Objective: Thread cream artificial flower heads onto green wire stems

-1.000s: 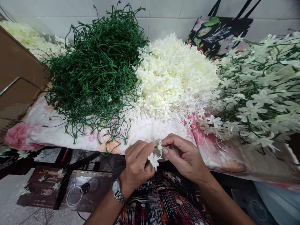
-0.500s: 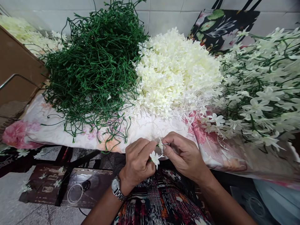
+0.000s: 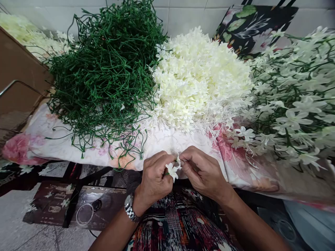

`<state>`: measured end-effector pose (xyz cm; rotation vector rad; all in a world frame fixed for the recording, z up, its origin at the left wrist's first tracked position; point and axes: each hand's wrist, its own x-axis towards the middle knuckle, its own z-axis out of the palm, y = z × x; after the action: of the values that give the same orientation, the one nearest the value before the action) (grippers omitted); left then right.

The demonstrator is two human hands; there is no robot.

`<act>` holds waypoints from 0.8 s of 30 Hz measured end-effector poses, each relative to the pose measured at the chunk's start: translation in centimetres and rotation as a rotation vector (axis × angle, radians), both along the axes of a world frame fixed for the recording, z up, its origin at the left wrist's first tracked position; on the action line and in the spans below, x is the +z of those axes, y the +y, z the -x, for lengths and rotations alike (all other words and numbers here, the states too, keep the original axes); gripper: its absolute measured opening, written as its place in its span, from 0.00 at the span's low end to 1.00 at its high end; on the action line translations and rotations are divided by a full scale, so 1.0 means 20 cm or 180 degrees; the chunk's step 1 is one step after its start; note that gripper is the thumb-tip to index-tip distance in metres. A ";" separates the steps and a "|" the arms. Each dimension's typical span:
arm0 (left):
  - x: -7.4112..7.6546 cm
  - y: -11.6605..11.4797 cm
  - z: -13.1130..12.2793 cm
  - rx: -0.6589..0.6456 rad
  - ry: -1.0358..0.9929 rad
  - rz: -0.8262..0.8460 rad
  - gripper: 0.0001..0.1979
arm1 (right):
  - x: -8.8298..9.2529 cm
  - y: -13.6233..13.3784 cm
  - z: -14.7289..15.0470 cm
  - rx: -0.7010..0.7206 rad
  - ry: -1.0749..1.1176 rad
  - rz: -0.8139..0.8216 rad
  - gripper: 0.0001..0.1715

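My left hand (image 3: 156, 175), with a metal watch on the wrist, is closed around a green stem mostly hidden in its fingers. An open white artificial flower (image 3: 172, 171) pokes out between them. Thumb and forefinger of my right hand (image 3: 205, 170) pinch a small white blossom (image 3: 179, 161), close against the left fingertips. Behind the hands lie a heap of green plastic stems (image 3: 104, 73) on the left and a mound of loose cream-white blossoms (image 3: 201, 80) in the middle. Finished-looking white flowers on stems (image 3: 293, 118) are piled on the right.
A floral cloth (image 3: 162, 139) covers the work surface. At the left edge stands a brown cardboard box (image 3: 21, 73). Below are a dark wooden board (image 3: 104, 216) with a clear ring on it and a few fallen flowers. A floral-print black bag (image 3: 251, 28) leans on the tiled wall.
The small blossom in my right fingers has come closer to the left fingertips, and both hands have drawn slightly nearer each other. The view has shifted a little.
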<state>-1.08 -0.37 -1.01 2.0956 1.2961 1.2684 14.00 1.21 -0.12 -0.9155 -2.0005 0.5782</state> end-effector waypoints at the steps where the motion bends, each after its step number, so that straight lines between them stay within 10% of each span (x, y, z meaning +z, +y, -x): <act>1: 0.00 0.00 0.00 0.0013 0.0003 0.0008 0.16 | 0.00 0.00 0.00 0.0022 -0.0012 0.0014 0.08; 12: 0.01 0.02 -0.01 0.0143 -0.0109 0.0257 0.14 | 0.00 0.03 0.02 -0.0019 -0.0022 -0.0051 0.08; 24: 0.13 0.03 0.02 -0.0235 -0.1821 0.2182 0.07 | 0.11 0.04 -0.03 0.0284 -0.0178 -0.0445 0.08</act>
<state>-1.55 0.28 1.62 1.1830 1.1478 1.0676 14.54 1.95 2.08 -0.7686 -2.1118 0.4596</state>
